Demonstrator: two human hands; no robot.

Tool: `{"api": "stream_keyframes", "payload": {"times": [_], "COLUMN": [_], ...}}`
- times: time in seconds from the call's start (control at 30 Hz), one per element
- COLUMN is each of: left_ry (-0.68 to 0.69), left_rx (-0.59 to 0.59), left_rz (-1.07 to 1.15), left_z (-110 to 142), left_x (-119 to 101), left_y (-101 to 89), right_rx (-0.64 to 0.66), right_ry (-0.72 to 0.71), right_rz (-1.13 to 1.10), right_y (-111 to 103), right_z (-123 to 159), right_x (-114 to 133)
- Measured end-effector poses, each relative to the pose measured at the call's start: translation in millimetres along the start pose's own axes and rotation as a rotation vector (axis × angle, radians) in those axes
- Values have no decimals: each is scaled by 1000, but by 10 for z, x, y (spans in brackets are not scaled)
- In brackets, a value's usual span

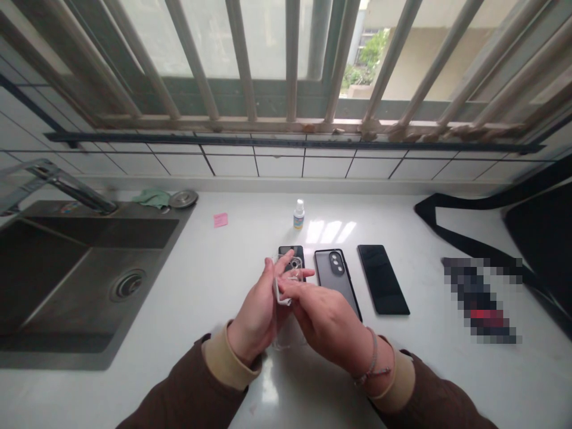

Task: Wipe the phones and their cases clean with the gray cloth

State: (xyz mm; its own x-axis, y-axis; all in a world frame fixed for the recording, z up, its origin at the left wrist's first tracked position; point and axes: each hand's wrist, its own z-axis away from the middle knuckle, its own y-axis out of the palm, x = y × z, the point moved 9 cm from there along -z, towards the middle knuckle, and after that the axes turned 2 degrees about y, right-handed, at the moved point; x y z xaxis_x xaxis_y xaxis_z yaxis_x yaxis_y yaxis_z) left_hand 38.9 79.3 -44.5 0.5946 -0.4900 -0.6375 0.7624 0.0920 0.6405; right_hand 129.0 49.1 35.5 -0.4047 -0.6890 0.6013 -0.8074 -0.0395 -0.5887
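Gripped between the half-closed fingers and thumb of the left hand (254,316), a clear, flexible plastic phone case (280,293), held on edge above the counter, its lower part reaching below the hands. Fingers of the right hand (326,316) spread, nearly straight and laid across the upper edge of the case; firm hold or light touch impossible to tell. Just behind the hands and partly hidden by the case, a dark smartphone with a round silver camera module (292,259), lying flat on a glossy white countertop (201,286). Just beside it, a grey-backed phone case with a black rim (335,280), then a slim black glass-faced smartphone (383,280). Farther back, a small white-capped plastic bottle (298,214) and a pink sticky note (220,220). Toward the left, a brushed stainless steel sink (75,286) under a chrome faucet (58,182), with a crumpled green cloth (151,198) and a round metal drain strainer (183,198) on its far rim. To the right, a long black fabric strap (465,238) and a pixelated, unreadable object (480,301).
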Motion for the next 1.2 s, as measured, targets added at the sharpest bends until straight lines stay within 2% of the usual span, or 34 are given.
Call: {"api": "stream_keyframes", "payload": {"times": [0.07,0.13,0.2,0.23,0.3,0.37,0.4,0.47,0.57,0.67,0.77,0.87,1.03,1.13,1.2], "left_ry": [10,-4,-25,-29,-38,-79,-106,-147,-158,-157,-98,-26,45,78,92], "left_rx": [-13,-29,-33,-22,14,56,68,88,137,155,31,-86,-130,-146,-148], "left_rz": [0,23,45,49,41,25,20,21,30,66,103,82,92,101,108], "left_z": [-28,-47,-51,-46,-27,3,19,47,67,58,18,-8,-56,-76,-85], "left_x": [-49,-62,-58,-58,-56,-22,3,48,94,146,123,26,-166,-250,-276], "left_y": [-43,-72,-68,-49,8,70,91,122,168,179,70,-42,-147,-207,-227], "right_rx": [69,130,88,10,-235,-475,-540,-540,-341,-141,-35,32,141,201,239], "right_ry": [68,198,388,495,701,839,861,819,611,308,109,10,-74,-13,112], "right_rz": [-64,-193,-409,-538,-760,-833,-812,-653,-256,22,131,112,-54,-215,-314], "right_y": [10,35,29,8,-64,-159,-209,-308,-335,-159,18,119,174,131,113], "right_z": [12,31,60,87,184,309,343,329,191,78,50,44,61,49,38], "right_x": [-25,-117,-304,-434,-736,-982,-1047,-1052,-803,-437,-206,-89,85,143,92]}}
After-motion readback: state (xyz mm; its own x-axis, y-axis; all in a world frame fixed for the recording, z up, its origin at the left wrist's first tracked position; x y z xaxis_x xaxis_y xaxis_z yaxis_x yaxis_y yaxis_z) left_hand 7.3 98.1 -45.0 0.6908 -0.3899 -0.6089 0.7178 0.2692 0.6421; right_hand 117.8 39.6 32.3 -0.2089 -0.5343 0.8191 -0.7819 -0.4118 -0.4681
